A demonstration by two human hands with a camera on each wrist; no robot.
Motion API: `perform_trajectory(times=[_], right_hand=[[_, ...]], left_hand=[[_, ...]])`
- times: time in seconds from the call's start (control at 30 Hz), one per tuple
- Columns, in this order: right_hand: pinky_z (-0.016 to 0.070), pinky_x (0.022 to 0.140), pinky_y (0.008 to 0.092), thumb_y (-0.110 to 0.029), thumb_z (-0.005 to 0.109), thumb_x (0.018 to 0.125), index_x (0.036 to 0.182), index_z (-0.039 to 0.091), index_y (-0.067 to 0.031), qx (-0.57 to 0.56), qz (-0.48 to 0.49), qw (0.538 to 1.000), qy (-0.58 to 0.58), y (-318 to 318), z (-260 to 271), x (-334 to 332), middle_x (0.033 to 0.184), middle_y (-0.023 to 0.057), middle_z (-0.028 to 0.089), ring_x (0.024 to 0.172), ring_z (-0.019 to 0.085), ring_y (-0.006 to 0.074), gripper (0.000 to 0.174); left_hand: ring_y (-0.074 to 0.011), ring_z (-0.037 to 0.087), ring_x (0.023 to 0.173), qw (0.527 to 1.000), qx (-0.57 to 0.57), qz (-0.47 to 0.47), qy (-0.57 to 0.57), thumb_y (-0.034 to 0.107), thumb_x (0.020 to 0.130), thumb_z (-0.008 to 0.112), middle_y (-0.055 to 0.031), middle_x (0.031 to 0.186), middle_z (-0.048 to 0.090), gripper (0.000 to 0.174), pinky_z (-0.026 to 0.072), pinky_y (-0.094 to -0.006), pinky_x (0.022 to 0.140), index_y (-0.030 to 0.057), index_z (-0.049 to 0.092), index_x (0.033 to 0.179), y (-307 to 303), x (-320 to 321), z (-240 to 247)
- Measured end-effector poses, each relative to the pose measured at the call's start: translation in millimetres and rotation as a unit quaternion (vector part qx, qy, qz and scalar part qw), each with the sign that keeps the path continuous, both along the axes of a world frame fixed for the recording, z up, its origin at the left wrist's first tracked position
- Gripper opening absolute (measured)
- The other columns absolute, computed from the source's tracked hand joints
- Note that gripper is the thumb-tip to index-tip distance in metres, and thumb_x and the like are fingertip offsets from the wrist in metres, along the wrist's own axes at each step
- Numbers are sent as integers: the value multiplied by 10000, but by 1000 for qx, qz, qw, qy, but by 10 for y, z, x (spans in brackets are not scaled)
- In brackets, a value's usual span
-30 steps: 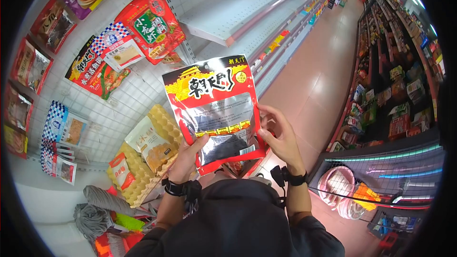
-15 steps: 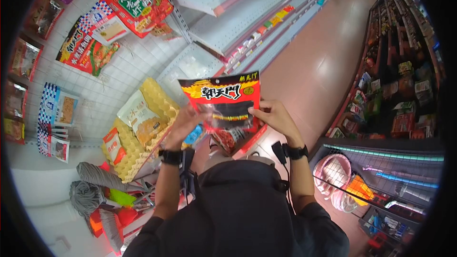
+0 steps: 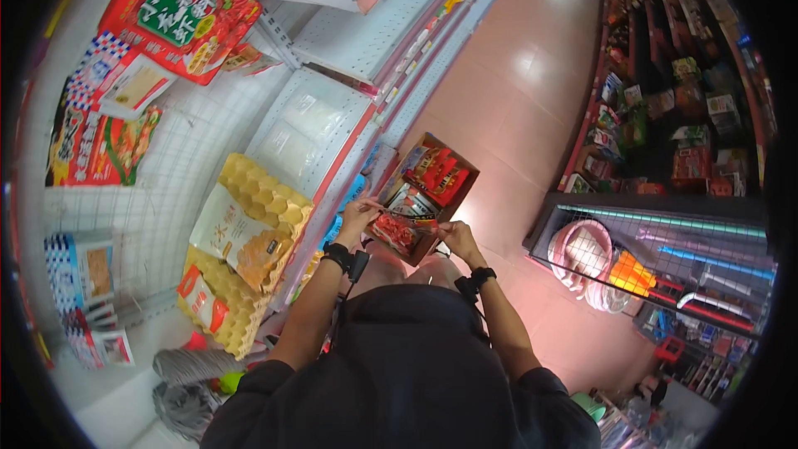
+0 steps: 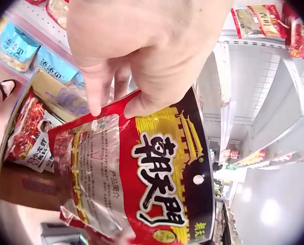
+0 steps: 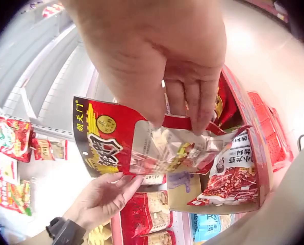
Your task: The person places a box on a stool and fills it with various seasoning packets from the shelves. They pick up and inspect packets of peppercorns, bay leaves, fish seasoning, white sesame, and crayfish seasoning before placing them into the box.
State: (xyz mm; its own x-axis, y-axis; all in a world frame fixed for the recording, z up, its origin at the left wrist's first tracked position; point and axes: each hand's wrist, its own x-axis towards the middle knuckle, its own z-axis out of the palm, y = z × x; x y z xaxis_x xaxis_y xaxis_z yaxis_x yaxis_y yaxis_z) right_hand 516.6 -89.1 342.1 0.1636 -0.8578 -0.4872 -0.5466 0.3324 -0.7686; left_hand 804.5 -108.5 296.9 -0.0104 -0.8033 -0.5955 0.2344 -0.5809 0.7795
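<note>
A red, black and yellow food pouch (image 4: pixel 157 178) with a clear window and a hang hole is held by both hands. My left hand (image 4: pixel 152 51) pinches one side edge, thumb on the printed face. My right hand (image 5: pixel 157 61) grips the opposite edge between thumb and fingers. In the head view the pouch lies low and nearly edge-on, over an open cardboard box (image 3: pixel 463 196). Inside that box are red pouches (image 3: pixel 439 176) and a crayfish seasoning packet (image 5: pixel 231 176).
A grid wall at left carries hanging packets (image 3: pixel 179 12). Below it, a yellow egg-carton tray (image 3: pixel 287 199) bears a white and orange bag (image 3: pixel 241 237). White shelving (image 3: pixel 332 41) runs ahead beside the tiled aisle (image 3: pixel 532 75). A wire rack (image 3: pixel 582 208) stands right.
Both hands have carried the pouch down from in front of the body to over the box, tipping it flatter. The head view has shifted, bringing the box into sight.
</note>
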Motion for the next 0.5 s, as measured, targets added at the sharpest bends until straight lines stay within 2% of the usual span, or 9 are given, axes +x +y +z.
perform_trajectory(times=[0.03,0.07,0.1,0.17,0.23,0.3,0.37,0.43,0.5], right_hand=[[509,643,367,-204,662,916,843,730,-9,10,-60,998,-34,7,-53,46,691,202,645,618,620,178,219],[531,550,338,-174,661,906,963,746,-2,-96,-32,995,-7,38,-335,30,696,161,692,522,651,221,200],[531,550,338,-174,661,906,963,746,-2,-86,-39,996,0,15,-194,105,696,161,692,522,651,221,200],[559,574,360,-120,617,905,1013,747,-21,-31,-73,995,54,-73,25,251,766,175,713,560,685,228,196],[578,665,400,-62,582,878,1036,746,-39,-73,-82,994,28,72,-464,254,826,196,716,687,721,277,229],[574,737,431,-41,558,854,1050,742,-54,-165,-4,977,137,205,-590,333,887,198,722,776,715,333,269],[569,737,448,-82,557,849,1028,743,-58,-156,41,973,166,398,-713,412,895,178,728,795,699,364,259],[565,805,427,-131,544,872,1067,725,-68,-110,198,940,253,572,-958,491,953,193,715,905,688,367,273],[533,854,499,-157,542,874,1037,716,-81,-110,212,940,245,746,-1150,569,937,179,714,976,670,367,250]], left_hand=[[-191,636,1054,1000,3,-11,5,-88,871,607,-145,1299,594,124,501,-285,917,-31,705,921,-98,38,-14],[-192,638,1051,998,-41,-37,-18,-78,870,622,-144,1294,598,109,508,-289,912,-31,706,923,-170,87,-69],[-192,640,1048,994,-82,-60,-40,-68,869,637,-144,1289,602,96,516,-293,906,-31,706,924,-215,105,-51],[-215,640,1053,986,-123,-109,-10,-24,869,667,-145,1244,621,85,514,-325,911,-11,722,932,-341,202,-47],[-227,644,1051,958,-204,-188,-66,-52,827,675,-142,1209,633,123,520,-325,895,23,744,896,-400,295,-134],[-250,640,1060,939,-193,-256,-127,-39,794,698,-145,1201,633,138,515,-338,912,39,754,893,-354,394,-300],[-273,637,1070,911,-180,-321,-186,-26,762,720,-148,1192,634,158,510,-351,928,55,765,890,-208,499,-391],[-304,612,1115,767,-222,-455,-393,38,730,752,-144,1203,631,200,482,-388,982,82,777,923,-39,607,-373],[-329,576,1177,733,-234,-476,-426,96,741,757,-146,1233,627,219,421,-432,1059,103,779,959,150,708,-508]])
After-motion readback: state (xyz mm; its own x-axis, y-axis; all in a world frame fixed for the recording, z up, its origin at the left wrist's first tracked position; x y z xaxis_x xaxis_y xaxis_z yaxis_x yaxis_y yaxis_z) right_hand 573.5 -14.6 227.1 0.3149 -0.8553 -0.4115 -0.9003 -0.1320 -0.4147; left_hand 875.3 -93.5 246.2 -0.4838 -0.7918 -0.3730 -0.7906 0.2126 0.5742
